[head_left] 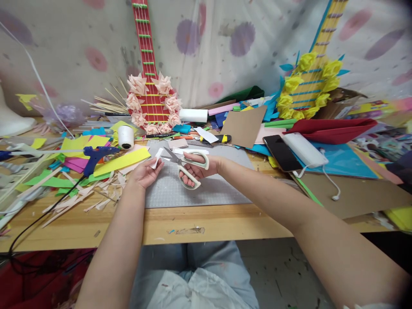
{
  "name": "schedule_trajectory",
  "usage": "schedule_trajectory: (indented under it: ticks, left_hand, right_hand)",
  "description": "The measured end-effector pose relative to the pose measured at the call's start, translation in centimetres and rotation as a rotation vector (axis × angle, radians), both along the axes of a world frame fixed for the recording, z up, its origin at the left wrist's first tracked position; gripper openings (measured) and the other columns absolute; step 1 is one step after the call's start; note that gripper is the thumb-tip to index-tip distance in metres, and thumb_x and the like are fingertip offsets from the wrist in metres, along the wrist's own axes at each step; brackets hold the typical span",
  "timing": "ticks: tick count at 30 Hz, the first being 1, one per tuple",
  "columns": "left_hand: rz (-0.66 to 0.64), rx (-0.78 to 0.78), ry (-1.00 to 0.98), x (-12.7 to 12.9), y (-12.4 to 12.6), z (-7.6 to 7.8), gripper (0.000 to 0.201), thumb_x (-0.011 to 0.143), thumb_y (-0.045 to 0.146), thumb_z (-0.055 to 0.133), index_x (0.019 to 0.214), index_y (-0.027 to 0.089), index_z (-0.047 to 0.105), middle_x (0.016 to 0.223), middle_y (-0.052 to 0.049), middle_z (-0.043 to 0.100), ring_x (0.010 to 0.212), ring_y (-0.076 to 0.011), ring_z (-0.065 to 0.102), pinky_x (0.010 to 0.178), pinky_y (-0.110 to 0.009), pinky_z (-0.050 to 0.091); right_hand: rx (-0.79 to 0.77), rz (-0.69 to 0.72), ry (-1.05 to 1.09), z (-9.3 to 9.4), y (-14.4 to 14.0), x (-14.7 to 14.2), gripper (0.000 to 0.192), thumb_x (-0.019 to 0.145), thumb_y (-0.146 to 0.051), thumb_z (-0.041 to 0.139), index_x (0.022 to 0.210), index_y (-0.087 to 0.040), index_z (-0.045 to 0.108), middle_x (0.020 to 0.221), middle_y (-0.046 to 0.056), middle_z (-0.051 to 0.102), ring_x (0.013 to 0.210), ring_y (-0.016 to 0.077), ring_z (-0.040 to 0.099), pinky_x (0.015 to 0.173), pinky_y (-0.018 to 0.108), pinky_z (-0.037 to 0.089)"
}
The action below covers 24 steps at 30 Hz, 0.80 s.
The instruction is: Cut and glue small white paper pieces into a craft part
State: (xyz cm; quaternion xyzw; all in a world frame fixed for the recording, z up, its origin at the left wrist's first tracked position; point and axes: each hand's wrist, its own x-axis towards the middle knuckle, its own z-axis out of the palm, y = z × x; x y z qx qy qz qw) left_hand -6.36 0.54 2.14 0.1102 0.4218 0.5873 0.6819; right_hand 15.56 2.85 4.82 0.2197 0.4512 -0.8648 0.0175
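A: Which step is shown?

B: Apparently trimming or cutting paper. The hands are apart: the right hand (pixel 195 171), fingers through the handles, grips the scissors (pixel 176 158), blades parted; the left hand (pixel 147 172) pinches a small, narrow piece of white paper (pixel 157 157) beside the blade tips. Whether blade and paper touch cannot be told.

A: What does the next move call for?

B: In our judgement, a steady pinch and blades aligned with the paper's edge.

A: And the materials?

B: Below both hands, a flat, gridded grey cutting mat (pixel 219 191) covers part of the grained wooden desk (pixel 231 225). Left of the left hand lie a yellow paper strip (pixel 124 161) and a blue plastic glue gun (pixel 93 161). Beyond the hands stands a red guitar-shaped model (pixel 144 40), its rounded body ringed with crumpled pink flowers (pixel 172 104).
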Motion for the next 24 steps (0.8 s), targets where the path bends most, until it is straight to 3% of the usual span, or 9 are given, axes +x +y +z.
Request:
schedule_trajectory:
  ticks: [14, 24]
  left_hand:
    - [-0.056, 0.063, 0.089, 0.8, -0.3, -0.2, 0.015, 0.072, -0.002, 0.049, 0.075, 0.01, 0.058, 0.068, -0.003, 0.06, 0.064, -0.0091, 0.06, 0.063, -0.022, 0.054]
    - [-0.027, 0.121, 0.125, 1.8, -0.4, -0.2, 0.013, 0.072, -0.001, 0.051, 0.067, 0.009, 0.057, 0.066, -0.002, 0.059, 0.064, -0.0086, 0.06, 0.065, -0.022, 0.054]
  right_hand:
    - [-0.053, -0.103, 0.086, -1.3, -0.1, -1.1, 0.067, 0.077, -0.067, 0.02, 0.087, -0.009, 0.052, 0.078, 0.014, 0.064, 0.066, 0.017, 0.061, 0.066, 0.033, 0.05]
    - [-0.061, -0.325, 0.157, -1.8, -1.1, -1.7, 0.061, 0.078, -0.066, 0.024, 0.079, -0.011, 0.053, 0.057, 0.004, 0.055, 0.052, 0.0128, 0.054, 0.053, 0.027, 0.046]
